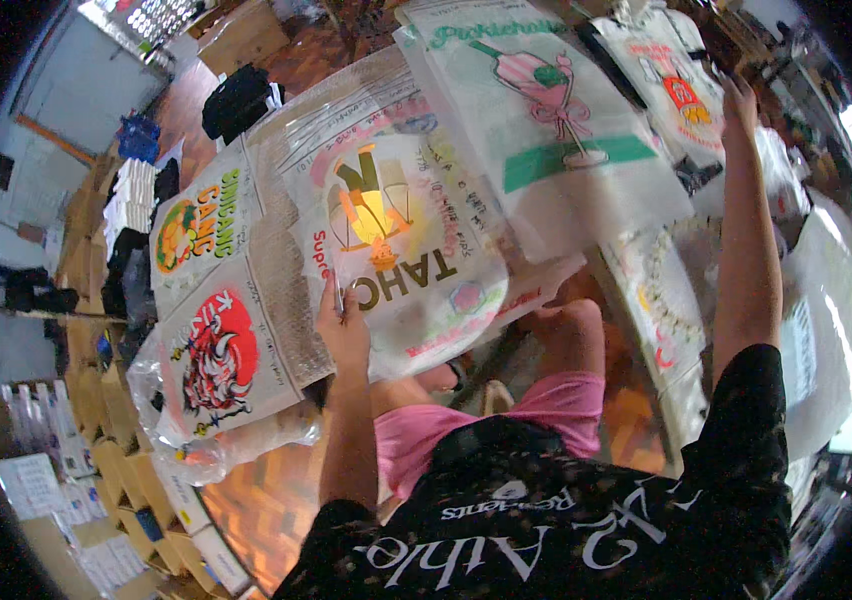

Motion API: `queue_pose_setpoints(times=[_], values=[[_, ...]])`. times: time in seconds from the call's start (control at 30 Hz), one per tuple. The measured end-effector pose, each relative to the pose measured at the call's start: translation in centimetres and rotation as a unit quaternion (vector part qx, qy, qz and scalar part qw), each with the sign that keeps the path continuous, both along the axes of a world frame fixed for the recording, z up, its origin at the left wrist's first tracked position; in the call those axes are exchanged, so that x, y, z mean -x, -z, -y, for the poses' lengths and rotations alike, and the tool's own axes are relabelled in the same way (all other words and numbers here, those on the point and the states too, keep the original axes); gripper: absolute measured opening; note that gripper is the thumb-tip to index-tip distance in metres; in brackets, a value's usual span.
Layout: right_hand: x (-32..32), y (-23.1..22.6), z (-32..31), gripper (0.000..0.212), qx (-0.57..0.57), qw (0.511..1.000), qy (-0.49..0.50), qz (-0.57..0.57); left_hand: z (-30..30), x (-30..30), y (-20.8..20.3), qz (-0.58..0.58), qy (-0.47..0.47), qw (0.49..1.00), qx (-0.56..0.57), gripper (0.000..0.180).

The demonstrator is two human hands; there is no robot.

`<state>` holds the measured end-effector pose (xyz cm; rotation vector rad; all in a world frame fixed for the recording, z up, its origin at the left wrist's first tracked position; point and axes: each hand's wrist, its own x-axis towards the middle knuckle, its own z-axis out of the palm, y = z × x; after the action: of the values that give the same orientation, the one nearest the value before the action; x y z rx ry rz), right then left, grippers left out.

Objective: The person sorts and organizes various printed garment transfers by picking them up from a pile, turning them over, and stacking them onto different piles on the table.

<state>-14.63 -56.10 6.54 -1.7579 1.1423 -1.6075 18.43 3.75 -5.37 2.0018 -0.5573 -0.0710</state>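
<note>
My left hand is closed on the near left edge of a translucent printed film sheet. This sheet shows a yellow figure and large brown lettering, upside down to me. Stretched far out to the right, my right hand is beside another printed sheet with a red bottle design. Its fingers are small and blurred, so their grip is unclear. Between the two lies a sheet with a pink cocktail glass and a green band.
At left lie sheets with a red horned mask and an orange bowl, over bubble wrap. Clear plastic bunches at the near left. A black bundle is behind. Cardboard compartments line the left; plastic-wrapped packs stand right.
</note>
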Motion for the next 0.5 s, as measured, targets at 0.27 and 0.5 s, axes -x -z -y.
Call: queue_pose_setpoints(times=[0.27, 0.5], values=[[-8.9, 2.7, -31.2, 0.038, -0.288, 0.855, -0.425, -0.070, -2.5, 3.9, 1.0, -0.340, -0.003, 0.822, 0.456, 0.046], [-17.9, 12.0, -49.6, 0.070, -0.518, 0.730, -0.397, 0.200, -0.8, 9.3, 1.9, -0.342, 0.017, 0.805, 0.484, 0.057]])
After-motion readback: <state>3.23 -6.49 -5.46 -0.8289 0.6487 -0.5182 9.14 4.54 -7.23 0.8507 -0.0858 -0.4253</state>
